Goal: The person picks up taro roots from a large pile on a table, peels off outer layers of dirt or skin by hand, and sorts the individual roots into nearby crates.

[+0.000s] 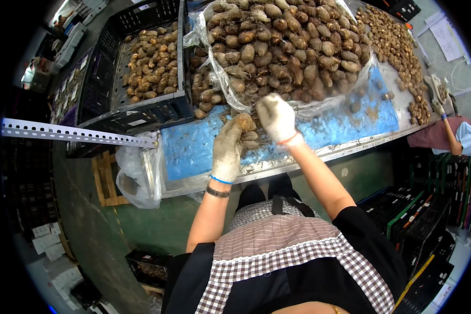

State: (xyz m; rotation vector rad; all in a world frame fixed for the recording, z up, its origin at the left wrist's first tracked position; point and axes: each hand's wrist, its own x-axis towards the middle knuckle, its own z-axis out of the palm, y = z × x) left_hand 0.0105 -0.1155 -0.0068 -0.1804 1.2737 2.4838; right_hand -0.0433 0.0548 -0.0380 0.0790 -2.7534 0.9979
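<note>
My left hand (227, 146), in a soiled white knit glove with a blue cuff, closes round a brown taro corm (246, 122) above the table's near side. Close to its right, my right hand (276, 119), in a white glove with a red-orange cuff, is closed, its fingers curled; what they hold, if anything, is hidden. Just beyond both hands rises a big heap of hairy taro corms (298, 47) on clear plastic film (222, 78). A few corms (250, 140) lie on the table between my hands.
A black crate (141, 116) with cleaner corms (152, 63) stands at the left. Blue sheeting (188, 149) covers part of the metal-edged table. More corms (390, 39) are spread at far right, near a co-worker's gloved hand (437, 107). A perforated white bar (78, 133) juts in from the left.
</note>
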